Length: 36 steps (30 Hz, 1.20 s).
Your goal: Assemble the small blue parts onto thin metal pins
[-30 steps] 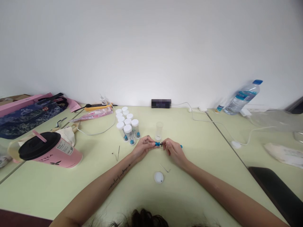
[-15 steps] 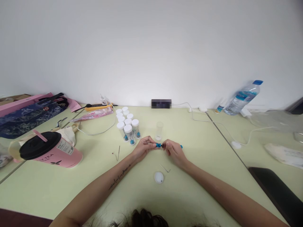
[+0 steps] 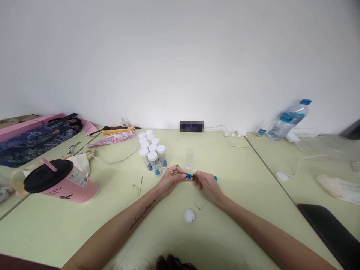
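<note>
My left hand (image 3: 172, 179) pinches a small blue metallic part (image 3: 188, 176), with a bent thin metal wire (image 3: 174, 172) sticking out over the fingers. My right hand (image 3: 206, 183) is closed at the part's dark right end. A blue tip (image 3: 215, 178) shows past the back of this hand; whether it belongs to the same piece is hidden by the fingers. Just beyond the hands an open clear vial (image 3: 189, 159) stands upright. Nearer me lie a white round cap (image 3: 189, 216) and an L-shaped metal key (image 3: 197, 204).
Several white-capped vials (image 3: 153, 157) with blue parts inside stand left of my hands. A bent wire piece (image 3: 140, 186) lies nearby. Further left is a tilted pink cup (image 3: 71, 183). At right are a water bottle (image 3: 289, 120), a white cable (image 3: 263, 150) and a black slab (image 3: 323, 225).
The whole view has shifted slightly, so things sit a little lower. Both hands keep their hold, and the right fingers have shifted slightly at the blue part.
</note>
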Motion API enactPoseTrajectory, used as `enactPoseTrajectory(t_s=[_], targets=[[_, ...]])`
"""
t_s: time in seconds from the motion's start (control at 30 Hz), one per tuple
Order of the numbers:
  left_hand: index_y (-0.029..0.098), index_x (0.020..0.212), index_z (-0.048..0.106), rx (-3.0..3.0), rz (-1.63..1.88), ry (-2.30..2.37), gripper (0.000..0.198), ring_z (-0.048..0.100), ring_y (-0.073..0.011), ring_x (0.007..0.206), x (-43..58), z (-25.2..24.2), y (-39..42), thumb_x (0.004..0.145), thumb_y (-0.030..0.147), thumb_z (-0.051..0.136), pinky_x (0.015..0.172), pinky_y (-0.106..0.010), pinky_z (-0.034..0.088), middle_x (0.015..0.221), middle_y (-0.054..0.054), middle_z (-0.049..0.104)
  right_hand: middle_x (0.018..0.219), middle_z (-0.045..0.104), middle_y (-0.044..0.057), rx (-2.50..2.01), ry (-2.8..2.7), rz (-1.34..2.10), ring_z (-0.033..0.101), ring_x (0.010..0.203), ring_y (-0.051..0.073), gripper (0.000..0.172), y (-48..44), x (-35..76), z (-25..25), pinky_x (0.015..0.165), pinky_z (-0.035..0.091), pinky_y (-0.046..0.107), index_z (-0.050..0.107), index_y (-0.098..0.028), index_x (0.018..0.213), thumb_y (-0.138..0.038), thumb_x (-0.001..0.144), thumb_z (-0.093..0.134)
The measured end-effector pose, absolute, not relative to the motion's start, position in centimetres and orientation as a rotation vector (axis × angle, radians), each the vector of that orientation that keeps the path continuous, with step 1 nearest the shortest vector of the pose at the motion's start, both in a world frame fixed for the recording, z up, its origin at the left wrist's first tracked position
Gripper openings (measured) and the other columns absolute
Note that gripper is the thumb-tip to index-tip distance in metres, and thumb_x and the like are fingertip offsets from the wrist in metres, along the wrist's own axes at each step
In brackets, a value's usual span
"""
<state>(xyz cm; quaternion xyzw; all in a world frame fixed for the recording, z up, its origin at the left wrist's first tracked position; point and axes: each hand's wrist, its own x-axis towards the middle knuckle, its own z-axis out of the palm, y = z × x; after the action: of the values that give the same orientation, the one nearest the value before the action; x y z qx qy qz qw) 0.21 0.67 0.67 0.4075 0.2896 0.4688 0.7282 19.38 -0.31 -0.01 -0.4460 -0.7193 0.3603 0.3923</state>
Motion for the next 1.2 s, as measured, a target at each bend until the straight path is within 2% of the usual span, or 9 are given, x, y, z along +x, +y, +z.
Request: enactPoseTrajectory(t_s=[0.17, 0.3, 0.37, 0.5, 0.67, 0.73, 0.93, 1.2], targets=[[0.013, 0.073, 0.057, 0.901, 1.041, 0.645, 0.020, 0.066, -0.0155, 0.077, 0.26, 0.64, 0.70, 0.067, 0.019, 0.075, 0.086, -0.035, 0.049, 0.075, -0.004, 0.069, 0.053, 0.048, -0.002, -1.124, -1.820, 0.910, 0.047, 0.050, 0.013, 0.051, -0.36, 19.40, 0.09, 0.057, 0.039, 0.024, 0.056, -0.018, 0.069, -0.048, 0.096, 0.026], [0.013, 0.073, 0.058, 0.902, 1.044, 0.652, 0.019, 0.066, -0.0143, 0.076, 0.25, 0.57, 0.78, 0.067, 0.018, 0.075, 0.082, -0.032, 0.050, 0.077, -0.005, 0.069, 0.057, 0.050, -0.002, -1.103, -1.797, 0.923, 0.046, 0.048, 0.013, 0.045, -0.46, 19.33, 0.39, 0.054, 0.040, 0.024, 0.057, -0.018, 0.090, -0.049, 0.096, 0.025], [0.013, 0.073, 0.058, 0.902, 1.047, 0.656, 0.020, 0.066, -0.0146, 0.076, 0.25, 0.54, 0.79, 0.067, 0.019, 0.076, 0.082, -0.031, 0.050, 0.076, -0.004, 0.069, 0.058, 0.050, -0.002, -1.091, -1.789, 0.932, 0.046, 0.049, 0.013, 0.046, -0.49, 19.33, 0.43, 0.054, 0.040, 0.025, 0.057, -0.018, 0.094, -0.050, 0.096, 0.024], [0.013, 0.073, 0.058, 0.905, 1.052, 0.658, 0.021, 0.066, -0.0159, 0.076, 0.28, 0.50, 0.80, 0.066, 0.019, 0.076, 0.082, -0.033, 0.050, 0.075, -0.004, 0.069, 0.057, 0.050, -0.002, -1.091, -1.781, 0.947, 0.045, 0.049, 0.013, 0.047, -0.43, 19.42, 0.22, 0.053, 0.039, 0.024, 0.058, -0.019, 0.093, -0.051, 0.096, 0.024], [0.013, 0.072, 0.058, 0.901, 1.062, 0.659, 0.021, 0.065, -0.0149, 0.075, 0.29, 0.52, 0.85, 0.065, 0.020, 0.077, 0.082, -0.033, 0.050, 0.075, -0.004, 0.069, 0.056, 0.053, -0.001, -1.124, -1.785, 0.998, 0.046, 0.047, 0.012, 0.053, -0.17, 19.44, -0.13, 0.050, 0.039, 0.023, 0.057, -0.017, 0.071, -0.050, 0.096, 0.023], [0.012, 0.073, 0.058, 0.897, 1.062, 0.658, 0.021, 0.065, -0.0148, 0.076, 0.26, 0.54, 0.84, 0.065, 0.019, 0.076, 0.083, -0.033, 0.050, 0.076, -0.004, 0.068, 0.060, 0.056, 0.001, -1.121, -1.796, 1.021, 0.048, 0.049, 0.012, 0.055, -0.15, 19.43, -0.16, 0.050, 0.039, 0.023, 0.057, -0.017, 0.069, -0.052, 0.095, 0.024], [0.012, 0.073, 0.058, 0.891, 1.058, 0.653, 0.020, 0.065, -0.0141, 0.075, 0.21, 0.60, 0.69, 0.068, 0.020, 0.075, 0.086, -0.034, 0.049, 0.079, -0.004, 0.069, 0.053, 0.047, -0.002, -1.123, -1.784, 0.968, 0.046, 0.050, 0.013, 0.052, -0.28, 19.49, 0.20, 0.055, 0.038, 0.024, 0.058, -0.018, 0.078, -0.053, 0.095, 0.024], [0.013, 0.072, 0.058, 0.893, 1.066, 0.658, 0.021, 0.066, -0.0158, 0.076, 0.28, 0.63, 0.73, 0.065, 0.020, 0.077, 0.085, -0.037, 0.050, 0.074, -0.004, 0.069, 0.053, 0.047, -0.004, -1.129, -1.786, 0.938, 0.047, 0.050, 0.014, 0.039, -0.53, 19.37, 0.81, 0.054, 0.038, 0.024, 0.056, -0.019, 0.092, -0.049, 0.095, 0.032]])
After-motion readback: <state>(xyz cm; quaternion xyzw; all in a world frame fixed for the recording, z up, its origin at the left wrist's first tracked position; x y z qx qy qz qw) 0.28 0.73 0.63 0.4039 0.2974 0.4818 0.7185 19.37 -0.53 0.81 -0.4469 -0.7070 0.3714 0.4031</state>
